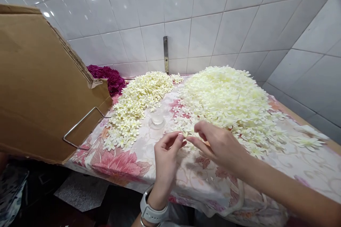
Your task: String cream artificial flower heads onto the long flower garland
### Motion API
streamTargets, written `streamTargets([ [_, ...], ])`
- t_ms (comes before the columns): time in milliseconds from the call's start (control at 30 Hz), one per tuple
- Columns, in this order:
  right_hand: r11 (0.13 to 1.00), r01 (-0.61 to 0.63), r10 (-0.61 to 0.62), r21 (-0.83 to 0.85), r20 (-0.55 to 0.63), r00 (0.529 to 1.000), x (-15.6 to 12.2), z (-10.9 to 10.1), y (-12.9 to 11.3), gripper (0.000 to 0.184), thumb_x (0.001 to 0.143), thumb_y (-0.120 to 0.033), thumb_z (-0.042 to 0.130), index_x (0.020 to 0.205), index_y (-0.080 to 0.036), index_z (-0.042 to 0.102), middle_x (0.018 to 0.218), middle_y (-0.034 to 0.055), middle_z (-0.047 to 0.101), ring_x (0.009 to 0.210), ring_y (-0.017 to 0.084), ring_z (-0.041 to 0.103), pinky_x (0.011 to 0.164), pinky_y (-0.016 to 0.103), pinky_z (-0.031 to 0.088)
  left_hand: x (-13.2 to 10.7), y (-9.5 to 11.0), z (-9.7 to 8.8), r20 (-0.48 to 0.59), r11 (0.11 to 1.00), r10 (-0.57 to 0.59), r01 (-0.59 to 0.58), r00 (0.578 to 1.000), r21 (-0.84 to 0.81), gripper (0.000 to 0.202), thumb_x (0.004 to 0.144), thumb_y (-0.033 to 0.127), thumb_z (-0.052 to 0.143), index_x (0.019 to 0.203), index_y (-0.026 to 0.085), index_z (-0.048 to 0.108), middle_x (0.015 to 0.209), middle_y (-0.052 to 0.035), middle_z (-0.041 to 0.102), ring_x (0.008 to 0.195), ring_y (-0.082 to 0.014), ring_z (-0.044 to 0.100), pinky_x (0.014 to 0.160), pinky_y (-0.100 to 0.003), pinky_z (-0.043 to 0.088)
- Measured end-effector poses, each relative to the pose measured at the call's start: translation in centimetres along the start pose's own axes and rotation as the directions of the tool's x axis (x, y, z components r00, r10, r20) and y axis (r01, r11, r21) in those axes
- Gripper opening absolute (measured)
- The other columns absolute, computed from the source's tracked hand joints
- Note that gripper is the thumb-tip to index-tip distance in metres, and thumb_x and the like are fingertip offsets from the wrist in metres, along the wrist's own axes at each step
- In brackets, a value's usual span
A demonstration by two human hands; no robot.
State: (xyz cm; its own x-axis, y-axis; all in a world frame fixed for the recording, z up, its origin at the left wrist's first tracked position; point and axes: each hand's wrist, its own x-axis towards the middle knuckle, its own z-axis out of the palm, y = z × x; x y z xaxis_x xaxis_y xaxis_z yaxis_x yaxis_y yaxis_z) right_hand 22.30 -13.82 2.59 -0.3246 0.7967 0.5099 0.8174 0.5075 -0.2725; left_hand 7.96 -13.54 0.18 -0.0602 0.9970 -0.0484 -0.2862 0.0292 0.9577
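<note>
My left hand (165, 158) and my right hand (217, 145) meet above the near part of the table, fingertips pinched together on a small cream fabric flower (185, 136). A grey watch sits on my left wrist. Behind my right hand rises a big heap of cream flowers (226, 95). A second, narrower heap of smaller cream flowers (138, 101) stretches along the left side. Between the heaps stands a small clear cup (157, 117).
A floral tablecloth (125, 165) covers the table, which stands against white tiled walls. A large cardboard box (39, 85) with a metal handle leans at the left. Purple flowers (109, 78) lie behind it. A metal strip hangs on the wall.
</note>
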Motion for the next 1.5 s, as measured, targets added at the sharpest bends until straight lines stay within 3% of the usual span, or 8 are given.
streamTargets([
  [167,0.999,0.011,-0.018,-0.048,-0.140,0.990,-0.4,0.9,-1.4,0.038,0.096,-0.039,0.020,0.081,-0.018,0.047,0.068,0.0055,0.054,0.061,0.017,0.053,0.054,0.027,0.040,-2.0,-2.0,1.5,-0.026,0.997,0.040,-0.041,0.999,-0.065,0.015,0.070,0.029,0.069,0.080,0.018,0.071,0.093,-0.0047,0.071,0.093,-0.0191,0.063,0.083,-0.029,0.049],
  [267,0.996,0.013,-0.010,0.085,-0.032,0.999,-0.5,0.4,-1.1,0.037,0.097,-0.036,0.021,0.081,-0.018,0.048,0.068,0.0040,0.052,0.060,0.016,0.051,0.053,0.026,0.041,-3.0,-2.2,1.8,0.096,0.984,-0.025,0.041,0.995,-0.176,0.015,0.073,0.025,0.064,0.084,0.018,0.070,0.102,-0.0056,0.068,0.104,-0.0213,0.059,0.087,-0.029,0.047],
  [500,0.995,0.019,-0.030,0.098,0.116,0.993,-1.8,-0.3,-0.3,0.038,0.096,-0.027,0.027,0.126,-0.012,0.045,0.082,0.0088,0.055,0.070,0.018,0.055,0.061,0.030,0.049,-2.4,-1.0,1.5,0.184,0.901,-0.151,0.212,0.971,-0.380,0.018,0.073,0.033,0.065,0.082,0.017,0.068,0.088,-0.0037,0.067,0.088,-0.0158,0.063,0.081,-0.026,0.048],
  [667,0.985,0.121,-0.129,0.121,0.055,0.990,-1.9,0.1,-0.2,0.028,0.094,-0.022,0.038,0.116,-0.014,0.053,0.079,0.0073,0.058,0.071,0.017,0.057,0.060,0.027,0.048,-1.5,-0.9,1.2,0.197,0.967,-0.120,0.159,0.973,-0.200,0.014,0.075,0.029,0.065,0.084,0.018,0.062,0.081,0.0004,0.063,0.080,-0.0116,0.060,0.073,-0.020,0.046],
  [867,0.889,0.339,-0.333,-0.309,0.076,0.940,-1.1,0.3,-0.1,0.027,0.090,-0.007,0.032,0.105,-0.006,0.055,0.072,0.0095,0.058,0.064,0.020,0.053,0.055,0.030,0.042,-0.7,-0.4,0.5,0.257,0.998,-0.011,-0.006,0.966,0.065,0.016,0.080,0.030,0.059,0.081,0.015,0.065,0.076,-0.0023,0.066,0.075,-0.0153,0.061,0.070,-0.024,0.046],
  [1000,0.877,0.391,-0.380,-0.278,0.094,0.920,-0.6,0.7,0.4,0.030,0.089,-0.004,0.028,0.082,-0.011,0.056,0.071,0.0093,0.057,0.061,0.018,0.051,0.053,0.028,0.039,-0.8,0.8,-0.1,0.299,0.961,0.037,-0.116,0.954,0.250,0.021,0.082,0.034,0.056,0.083,0.017,0.069,0.083,-0.0044,0.070,0.081,-0.0191,0.064,0.074,-0.026,0.047],
  [1300,0.955,-0.188,0.196,0.230,-0.012,0.981,-0.8,1.7,1.6,0.046,0.092,-0.035,0.036,0.051,-0.022,0.020,0.042,-0.0060,0.025,0.037,0.008,0.031,0.043,0.024,0.024,0.6,0.0,-3.3,-0.087,0.762,0.369,-0.247,0.925,0.599,0.028,0.087,0.038,0.046,0.101,0.020,0.061,0.097,-0.0079,0.069,0.095,-0.0211,0.062,0.080,-0.031,0.046],
  [1500,0.922,-0.313,0.320,0.228,0.007,0.947,-0.3,1.9,1.9,0.031,0.091,-0.028,0.029,0.070,-0.020,0.049,0.056,0.0010,0.051,0.052,0.015,0.051,0.052,0.026,0.037,0.8,-0.6,-3.4,-0.074,0.786,0.335,-0.235,0.939,0.572,0.029,0.086,0.040,0.046,0.103,0.020,0.057,0.097,-0.0084,0.069,0.093,-0.0209,0.063,0.077,-0.031,0.048],
])
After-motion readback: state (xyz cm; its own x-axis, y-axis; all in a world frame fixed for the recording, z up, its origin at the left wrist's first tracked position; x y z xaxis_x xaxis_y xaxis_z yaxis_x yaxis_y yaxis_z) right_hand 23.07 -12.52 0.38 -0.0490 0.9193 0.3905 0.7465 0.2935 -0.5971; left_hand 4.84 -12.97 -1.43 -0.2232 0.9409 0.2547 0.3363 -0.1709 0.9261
